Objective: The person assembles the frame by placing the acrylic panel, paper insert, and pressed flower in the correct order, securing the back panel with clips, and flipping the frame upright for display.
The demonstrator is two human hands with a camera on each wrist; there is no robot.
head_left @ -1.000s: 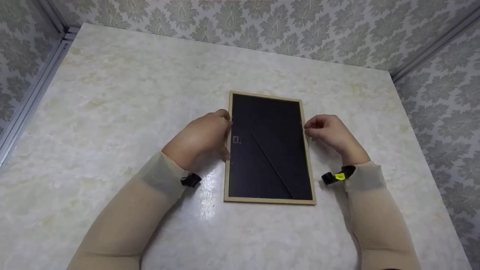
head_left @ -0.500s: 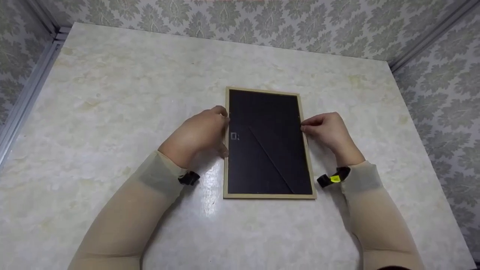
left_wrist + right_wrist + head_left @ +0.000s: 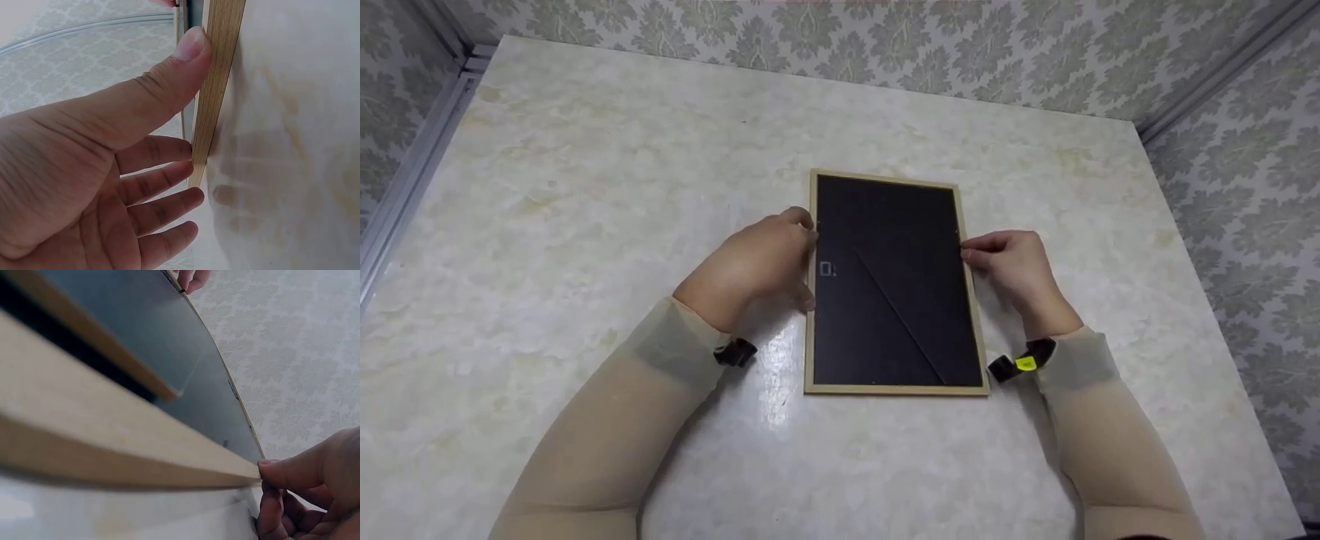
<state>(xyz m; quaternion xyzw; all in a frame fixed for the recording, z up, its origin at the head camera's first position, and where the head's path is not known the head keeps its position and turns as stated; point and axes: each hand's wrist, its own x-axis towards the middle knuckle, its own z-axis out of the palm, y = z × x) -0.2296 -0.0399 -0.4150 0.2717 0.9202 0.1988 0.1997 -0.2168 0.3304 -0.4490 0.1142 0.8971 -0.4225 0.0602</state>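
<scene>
A picture frame (image 3: 892,315) lies back side up on the table, its black backing set in a light wooden border. A slanted stand flap (image 3: 900,321) crosses the backing; its brown edge (image 3: 121,354) shows close up in the right wrist view. My left hand (image 3: 757,259) is at the left border, where the thumb (image 3: 193,45) touches the wooden side and the other fingers stretch out along it. At the right border, my right hand (image 3: 1014,262) pinches the edge between thumb (image 3: 275,468) and curled index finger; the remaining fingers are folded underneath.
The pale marbled table (image 3: 660,142) extends around the picture frame on every side. Patterned wall panels (image 3: 840,37) rise behind it and at both sides, with a metal rail (image 3: 427,165) along the left. Black wrist cameras (image 3: 735,352) sit at both cuffs.
My right fingertips have moved slightly left onto the right border. The left hand keeps its place at the left border. The whole scene has shifted a little up and left in the head view.
</scene>
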